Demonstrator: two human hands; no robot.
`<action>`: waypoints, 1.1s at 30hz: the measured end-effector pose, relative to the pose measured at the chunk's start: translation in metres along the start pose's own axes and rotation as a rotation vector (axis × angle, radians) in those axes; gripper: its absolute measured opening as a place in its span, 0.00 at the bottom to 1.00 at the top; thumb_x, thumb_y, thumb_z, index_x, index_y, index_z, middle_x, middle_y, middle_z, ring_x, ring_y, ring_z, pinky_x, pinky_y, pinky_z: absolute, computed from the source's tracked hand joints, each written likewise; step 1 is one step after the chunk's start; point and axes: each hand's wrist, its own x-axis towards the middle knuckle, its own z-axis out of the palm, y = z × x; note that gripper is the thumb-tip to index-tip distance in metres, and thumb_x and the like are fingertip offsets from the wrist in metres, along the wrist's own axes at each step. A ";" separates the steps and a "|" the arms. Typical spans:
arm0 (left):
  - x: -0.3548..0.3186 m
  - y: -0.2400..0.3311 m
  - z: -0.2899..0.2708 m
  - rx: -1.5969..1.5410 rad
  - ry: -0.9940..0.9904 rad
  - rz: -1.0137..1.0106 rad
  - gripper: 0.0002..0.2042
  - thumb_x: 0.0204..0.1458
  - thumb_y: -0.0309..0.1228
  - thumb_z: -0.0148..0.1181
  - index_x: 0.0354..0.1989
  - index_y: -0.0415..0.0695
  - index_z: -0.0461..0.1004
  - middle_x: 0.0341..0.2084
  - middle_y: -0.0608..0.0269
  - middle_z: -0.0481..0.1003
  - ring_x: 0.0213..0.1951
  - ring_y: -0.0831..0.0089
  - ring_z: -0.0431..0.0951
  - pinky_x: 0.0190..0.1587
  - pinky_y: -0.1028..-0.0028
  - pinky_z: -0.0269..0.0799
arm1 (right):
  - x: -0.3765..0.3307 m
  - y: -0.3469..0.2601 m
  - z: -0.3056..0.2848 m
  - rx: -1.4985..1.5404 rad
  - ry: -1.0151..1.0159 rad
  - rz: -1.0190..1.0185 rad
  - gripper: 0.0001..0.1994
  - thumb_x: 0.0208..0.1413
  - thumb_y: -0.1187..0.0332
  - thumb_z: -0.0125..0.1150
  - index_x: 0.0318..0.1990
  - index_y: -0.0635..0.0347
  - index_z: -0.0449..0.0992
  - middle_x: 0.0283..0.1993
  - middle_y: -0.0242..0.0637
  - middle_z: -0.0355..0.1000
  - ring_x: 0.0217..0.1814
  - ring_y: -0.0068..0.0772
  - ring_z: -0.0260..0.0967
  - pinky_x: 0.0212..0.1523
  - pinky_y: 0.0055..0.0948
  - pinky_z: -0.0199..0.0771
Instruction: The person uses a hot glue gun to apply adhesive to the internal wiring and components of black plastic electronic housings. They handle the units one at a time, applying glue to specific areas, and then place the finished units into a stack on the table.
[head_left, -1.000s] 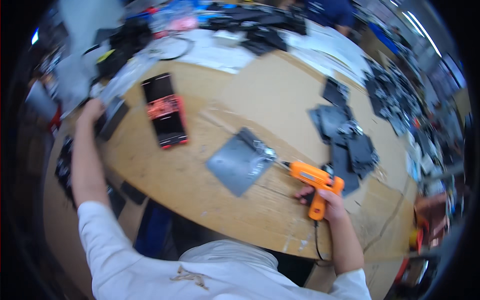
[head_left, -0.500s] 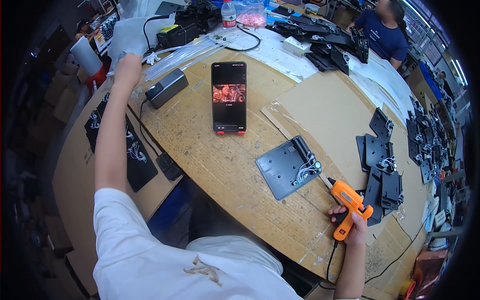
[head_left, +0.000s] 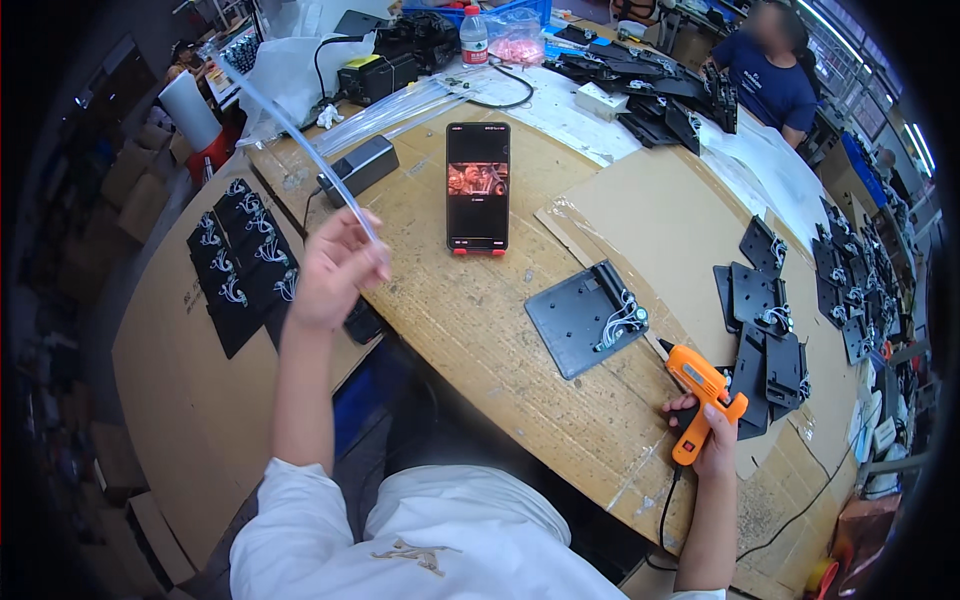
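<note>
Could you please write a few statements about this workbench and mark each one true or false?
1. The right hand grips an orange hot glue gun. True.
2. The left hand holds a clear glue stick. True.
3. The smartphone lies face down with a dark screen. False: it stands propped up, screen lit with a picture.
4. The dark square plate with white wires lies on the floor. False: it lies on the wooden table, ahead of the glue gun's nozzle.
5. The glue gun's nozzle points toward that plate. True.
</note>
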 end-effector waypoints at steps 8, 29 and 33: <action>-0.025 -0.032 0.040 0.010 -0.008 -0.064 0.09 0.57 0.21 0.58 0.46 0.39 0.71 0.29 0.63 0.76 0.31 0.78 0.77 0.36 0.77 0.73 | -0.002 0.000 -0.001 -0.028 -0.001 0.006 0.15 0.53 0.64 0.59 0.42 0.67 0.72 0.37 0.45 0.74 0.45 0.46 0.76 0.41 0.35 0.76; 0.013 -0.014 0.160 0.951 -0.206 0.505 0.12 0.43 0.19 0.58 0.38 0.34 0.78 0.32 0.49 0.78 0.33 0.57 0.81 0.36 0.67 0.78 | 0.004 -0.001 -0.006 0.051 -0.008 0.040 0.16 0.56 0.66 0.58 0.48 0.67 0.70 0.36 0.43 0.73 0.42 0.45 0.76 0.34 0.33 0.74; -0.016 -0.009 0.224 0.764 -0.341 0.695 0.12 0.43 0.21 0.59 0.38 0.36 0.76 0.32 0.54 0.77 0.29 0.61 0.80 0.32 0.68 0.77 | 0.002 -0.003 -0.002 0.022 0.072 0.041 0.17 0.57 0.66 0.58 0.51 0.67 0.69 0.36 0.42 0.74 0.39 0.40 0.76 0.32 0.31 0.74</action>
